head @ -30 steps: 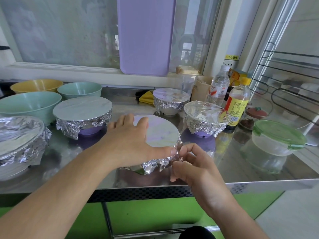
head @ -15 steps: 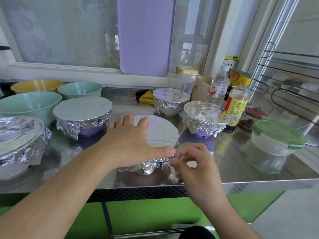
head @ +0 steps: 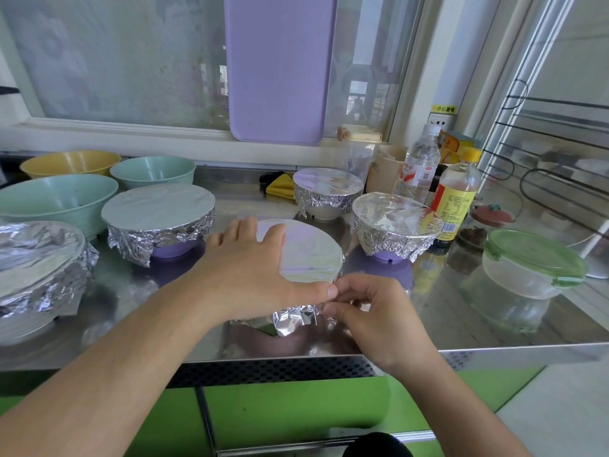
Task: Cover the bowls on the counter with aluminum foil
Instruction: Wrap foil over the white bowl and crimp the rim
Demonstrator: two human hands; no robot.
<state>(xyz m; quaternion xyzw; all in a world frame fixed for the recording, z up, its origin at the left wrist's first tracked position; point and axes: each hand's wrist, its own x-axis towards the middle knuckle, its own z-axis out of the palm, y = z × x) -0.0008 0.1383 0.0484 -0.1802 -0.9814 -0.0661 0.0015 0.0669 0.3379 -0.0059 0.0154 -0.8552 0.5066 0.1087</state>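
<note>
Foil-covered bowl [head: 306, 258] at the front edge of the stainless-steel counter [head: 445, 324], nearest the camera. Its foil top lay flat and taut, mirroring a lilac tint; the skirt below the rim was crumpled and not yet tucked in on the near side. The left hand [head: 250, 268] lay spread over the foil with straight fingers, pressing it down. The right hand [head: 372, 311] pinched the crumpled foil edge at the near right rim. Likely risks: a hard pull at the pinch could tear the thin sheet, and uneven pressure could slide the bowl toward the counter lip. Four other wrapped bowls stood around it, among them a wide purple bowl [head: 158, 222] to the left. Three uncovered bowls, including a yellow bowl [head: 69, 163], remained at rear left.
</note>
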